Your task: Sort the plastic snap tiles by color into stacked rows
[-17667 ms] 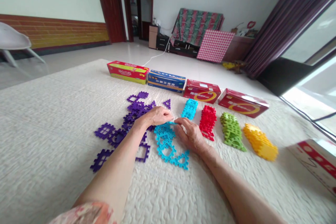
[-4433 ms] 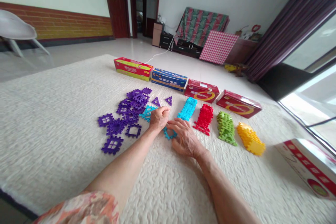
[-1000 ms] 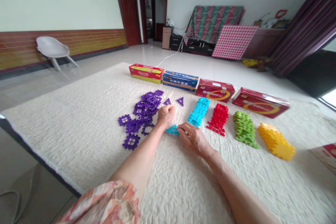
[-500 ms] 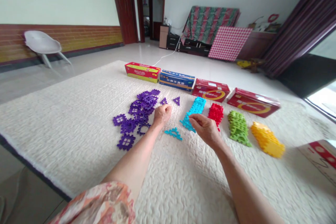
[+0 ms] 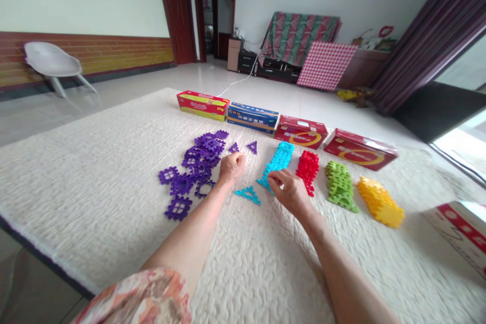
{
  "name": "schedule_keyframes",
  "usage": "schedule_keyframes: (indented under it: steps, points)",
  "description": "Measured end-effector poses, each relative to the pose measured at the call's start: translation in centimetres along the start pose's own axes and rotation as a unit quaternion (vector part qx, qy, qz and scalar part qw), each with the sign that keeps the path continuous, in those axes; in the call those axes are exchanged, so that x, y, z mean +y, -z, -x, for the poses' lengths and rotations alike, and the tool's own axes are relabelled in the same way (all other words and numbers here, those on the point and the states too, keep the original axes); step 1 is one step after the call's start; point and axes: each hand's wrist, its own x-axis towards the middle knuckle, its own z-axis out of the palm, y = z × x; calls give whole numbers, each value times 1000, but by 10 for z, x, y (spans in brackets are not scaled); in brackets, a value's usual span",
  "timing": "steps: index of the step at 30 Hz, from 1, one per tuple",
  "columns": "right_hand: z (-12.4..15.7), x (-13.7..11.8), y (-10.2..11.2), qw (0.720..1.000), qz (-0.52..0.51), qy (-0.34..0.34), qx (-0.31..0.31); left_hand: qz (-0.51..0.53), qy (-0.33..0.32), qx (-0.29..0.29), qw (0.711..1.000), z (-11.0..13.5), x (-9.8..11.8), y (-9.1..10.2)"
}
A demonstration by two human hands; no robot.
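My left hand (image 5: pixel 232 167) is closed in a loose fist just right of the pile of purple interlocking plastic pieces (image 5: pixel 197 168). Whatever its fingers hold, if anything, is hidden. Two small purple triangles (image 5: pixel 252 147) lie just beyond that hand. With fingers curled and thumb near the index finger, my right hand (image 5: pixel 291 191) is over the near end of the light-blue row of pieces (image 5: pixel 280 156); I cannot tell whether it touches them or grips anything. Between my wrists a light-blue triangle (image 5: pixel 248 195) lies flat on the cloth.
Rows of red pieces (image 5: pixel 307 168), green pieces (image 5: pixel 339 185) and yellow pieces (image 5: pixel 380 201) lie to the right. Behind stand a red-and-yellow box (image 5: pixel 203 106), a blue box (image 5: pixel 252 117) and two dark-red boxes (image 5: pixel 300 132). A white-and-red box (image 5: pixel 459 233) sits far right on the quilted cloth (image 5: pixel 94 177).
The view has shifted slightly, moving everything a little left. My right hand has come slightly nearer and lower over the light-blue row. My left hand stays about where it was.
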Motion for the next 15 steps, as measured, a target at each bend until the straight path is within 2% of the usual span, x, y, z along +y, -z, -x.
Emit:
schedule_keyframes:
  steps: [9, 11, 15]
  points:
    - [0, -5, 2, 997, 53, -2, 56, -8, -19, 11, 1000, 1, -1, 0]
    - [0, -11, 1, 999, 27, 22, 24, -10, -18, 11, 1000, 1, -2, -1]
    - [4, -28, -4, 993, -11, 82, -80, -13, -14, 10, 1000, -1, -5, -3]
